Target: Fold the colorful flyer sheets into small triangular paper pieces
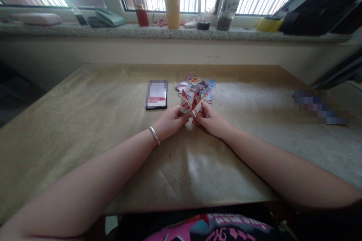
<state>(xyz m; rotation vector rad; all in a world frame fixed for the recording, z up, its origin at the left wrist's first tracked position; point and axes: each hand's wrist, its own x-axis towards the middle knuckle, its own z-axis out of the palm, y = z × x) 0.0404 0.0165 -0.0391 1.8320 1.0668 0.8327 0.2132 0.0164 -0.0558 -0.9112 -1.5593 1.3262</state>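
Note:
Between my two hands is a piece of folded paper (186,108), white with red and orange print, its pointed flaps standing up. My left hand (172,117), with a silver bangle at the wrist, grips its left side, thumb toward me. On the right side my right hand (207,118) pinches it, fingers partly hidden behind the paper. Just beyond lies a pile of colourful printed sheets (202,84), partly covered by the folded paper. A phone-like device (157,96), its screen blurred, rests on the table left of the pile.
The table (113,94) has a pale brown covering. A blurred flat item (319,107) lies at its right end. Behind the table, a stone windowsill (107,32) carries a red jar (142,16), a tall yellow cylinder (173,0), clear containers (224,17) and a dark bag-like object (319,3).

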